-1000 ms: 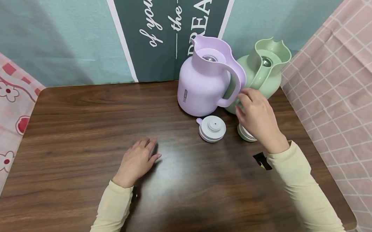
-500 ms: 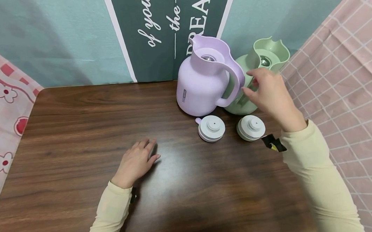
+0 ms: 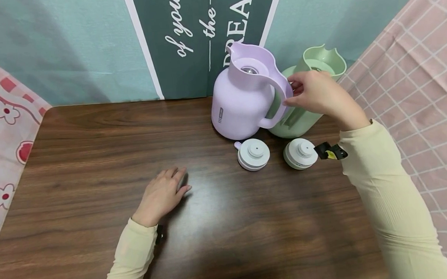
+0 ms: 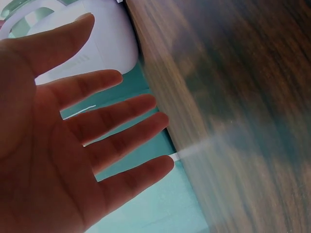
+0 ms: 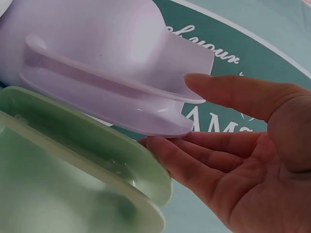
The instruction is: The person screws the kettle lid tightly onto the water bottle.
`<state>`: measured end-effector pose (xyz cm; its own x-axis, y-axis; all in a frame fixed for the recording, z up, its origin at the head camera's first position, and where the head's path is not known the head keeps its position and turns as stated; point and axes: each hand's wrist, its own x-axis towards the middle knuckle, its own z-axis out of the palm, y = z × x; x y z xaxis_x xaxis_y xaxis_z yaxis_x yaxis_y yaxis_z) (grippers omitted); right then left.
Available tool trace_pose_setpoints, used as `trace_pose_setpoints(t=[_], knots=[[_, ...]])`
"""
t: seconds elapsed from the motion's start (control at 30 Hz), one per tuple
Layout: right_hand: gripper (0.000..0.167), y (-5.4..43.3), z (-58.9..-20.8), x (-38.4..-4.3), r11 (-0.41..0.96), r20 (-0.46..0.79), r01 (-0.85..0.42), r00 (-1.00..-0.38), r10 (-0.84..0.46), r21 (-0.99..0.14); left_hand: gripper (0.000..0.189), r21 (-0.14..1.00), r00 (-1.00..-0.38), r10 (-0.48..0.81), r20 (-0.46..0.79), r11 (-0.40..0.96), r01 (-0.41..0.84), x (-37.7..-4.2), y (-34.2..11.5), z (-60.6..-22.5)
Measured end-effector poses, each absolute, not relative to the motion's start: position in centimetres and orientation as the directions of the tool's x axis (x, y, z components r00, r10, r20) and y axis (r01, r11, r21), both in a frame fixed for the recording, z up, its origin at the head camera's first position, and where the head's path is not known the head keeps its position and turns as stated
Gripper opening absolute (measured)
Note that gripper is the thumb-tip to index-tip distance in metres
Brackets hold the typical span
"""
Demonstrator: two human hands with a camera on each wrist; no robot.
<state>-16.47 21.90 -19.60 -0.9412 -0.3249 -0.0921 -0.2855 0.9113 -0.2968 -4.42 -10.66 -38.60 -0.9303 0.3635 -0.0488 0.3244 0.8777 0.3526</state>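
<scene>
A lilac thermos jug (image 3: pixel 240 100) with a large loop handle stands upright at the back of the table. My right hand (image 3: pixel 319 94) is at that handle, thumb on one side and fingertips on the other, pinching it. In the right wrist view the jug's handle (image 5: pixel 112 97) lies between thumb and fingers. Close behind stands a green thermos jug (image 3: pixel 298 114), partly hidden by the right hand and the lilac jug. My left hand (image 3: pixel 162 195) rests on the table with its fingers spread; the left wrist view shows its palm side (image 4: pixel 48 145), holding nothing.
Two round white lids lie before the jugs: the left lid (image 3: pixel 253 154) has a lilac tab, and the right lid (image 3: pixel 301 153) is by the right sleeve. The wooden table (image 3: pixel 95 163) meets a printed backdrop (image 3: pixel 188 40) behind and a pink checked cloth (image 3: pixel 426 103) on the right.
My right hand has moved up and back from above the right lid, past the green jug, to the lilac jug's handle. The right lid is uncovered. The left hand and both jugs stay put.
</scene>
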Motion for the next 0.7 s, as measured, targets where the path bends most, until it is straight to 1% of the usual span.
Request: trace_pose_setpoints(t=[0.1,0.33,0.53,0.7], knots=[[0.037,21.9,-19.7,-17.0,0.916,-0.120,-0.273,-0.940,-0.318,-0.293,0.053,0.357,-0.934,0.353,-0.051,0.880,0.313,-4.5,-10.7,-38.5],[0.038,21.5,-19.6,-17.8,0.918,-0.130,-0.263,-0.941,-0.312,-0.297,0.053,0.359,-0.937,0.347,-0.029,0.879,0.315,-4.7,-10.6,-38.0],[0.033,20.8,-19.7,-18.1,0.932,-0.117,-0.262,-0.947,-0.298,-0.252,0.053,0.350,-0.934,0.356,-0.020,0.878,0.327,-4.8,-10.6,-37.9],[0.033,20.7,-19.6,-18.6,0.945,-0.148,-0.233,-0.951,-0.271,-0.232,0.052,0.353,-0.936,0.352,-0.022,0.878,0.322,-4.8,-10.7,-38.0]])
